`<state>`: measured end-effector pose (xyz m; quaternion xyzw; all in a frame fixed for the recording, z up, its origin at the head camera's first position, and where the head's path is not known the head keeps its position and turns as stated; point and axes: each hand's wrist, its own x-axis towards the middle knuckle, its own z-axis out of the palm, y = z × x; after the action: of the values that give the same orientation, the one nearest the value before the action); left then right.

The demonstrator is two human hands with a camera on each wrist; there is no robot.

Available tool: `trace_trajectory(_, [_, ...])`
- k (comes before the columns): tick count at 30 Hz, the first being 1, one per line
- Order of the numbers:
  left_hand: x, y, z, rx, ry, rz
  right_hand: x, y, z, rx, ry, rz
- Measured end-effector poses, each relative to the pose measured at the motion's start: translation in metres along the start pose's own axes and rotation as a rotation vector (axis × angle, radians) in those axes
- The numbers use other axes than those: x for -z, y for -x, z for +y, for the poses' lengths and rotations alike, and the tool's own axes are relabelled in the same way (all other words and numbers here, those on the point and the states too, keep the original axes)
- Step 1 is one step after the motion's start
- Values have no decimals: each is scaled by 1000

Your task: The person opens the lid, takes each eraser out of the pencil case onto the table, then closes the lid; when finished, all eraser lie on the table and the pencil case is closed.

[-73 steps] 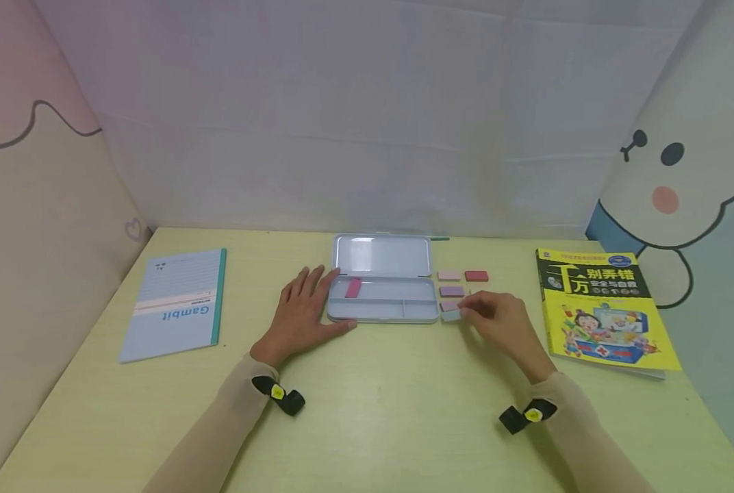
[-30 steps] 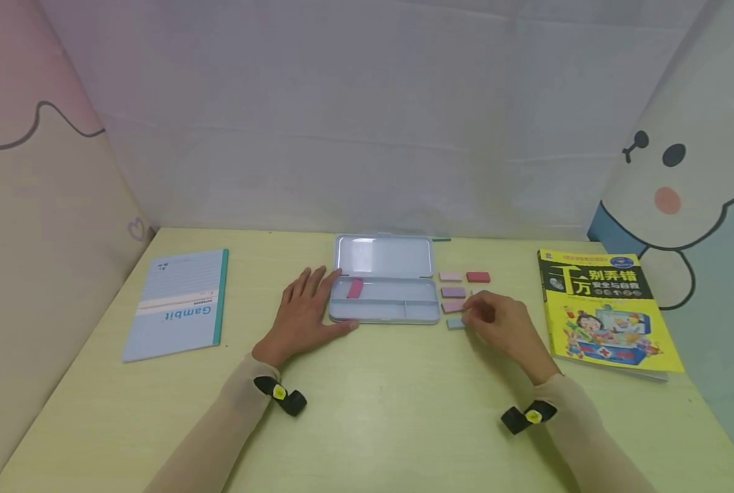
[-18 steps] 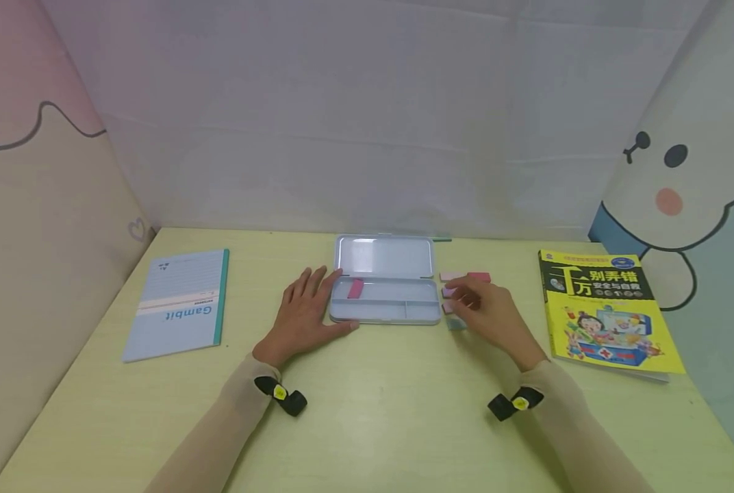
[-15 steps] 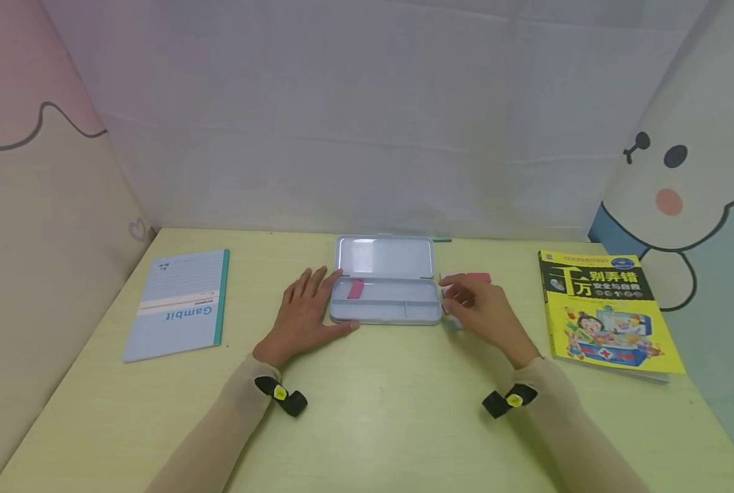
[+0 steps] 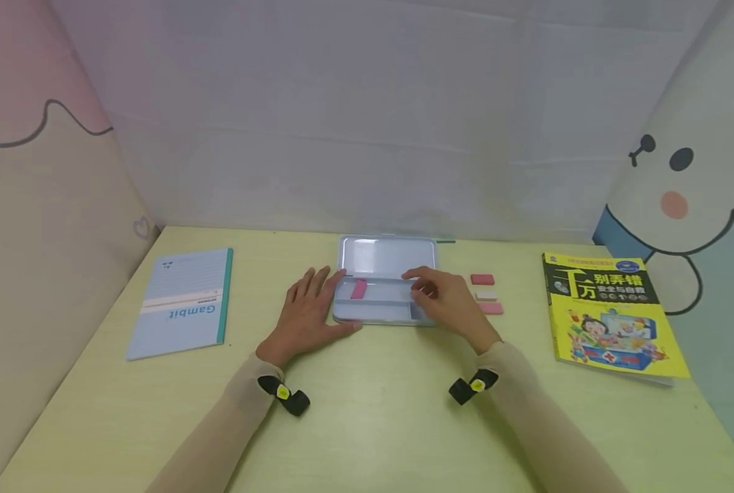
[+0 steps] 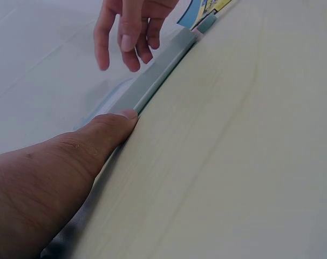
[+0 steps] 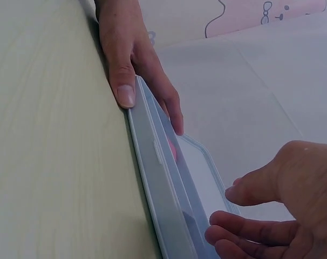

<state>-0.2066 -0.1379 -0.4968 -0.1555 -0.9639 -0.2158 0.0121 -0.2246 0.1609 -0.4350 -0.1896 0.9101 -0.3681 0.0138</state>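
Observation:
A pale blue pencil case (image 5: pixel 367 312) lies open on the table, its lid (image 5: pixel 387 255) folded back. One pink eraser (image 5: pixel 358 289) rests in its rear compartment. My left hand (image 5: pixel 305 311) rests at the case's left end, fingers spread, its thumb (image 7: pixel 127 96) against the front edge. Above the case's right part hovers my right hand (image 5: pixel 444 301), thumb and fingers apart with nothing between them. To its right lie a red eraser (image 5: pixel 482 279), a white eraser (image 5: pixel 486 296) and another pink eraser (image 5: pixel 492 309). A blue-green eraser (image 6: pixel 206 24) shows beyond the case; others are hidden.
A lined notebook (image 5: pixel 182 301) lies on the left of the table. At the right is a yellow book (image 5: pixel 613 322). A thin green strip (image 5: pixel 446 242) lies behind the case, near the white backdrop (image 5: pixel 355 123).
Earlier my right hand slid the blue-green eraser slightly toward the table's front. It then left the erasers and moved left, over the case. My left hand stays in place.

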Motion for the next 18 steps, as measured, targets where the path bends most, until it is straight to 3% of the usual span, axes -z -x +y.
trace_trajectory(5, [1,1,1,-2,-2,-5,-13,-14,-9,18,-14,-59])
trace_trajectory(18, [1,1,1,-8,-10,0,-31,-39,-18,78,14,-117])
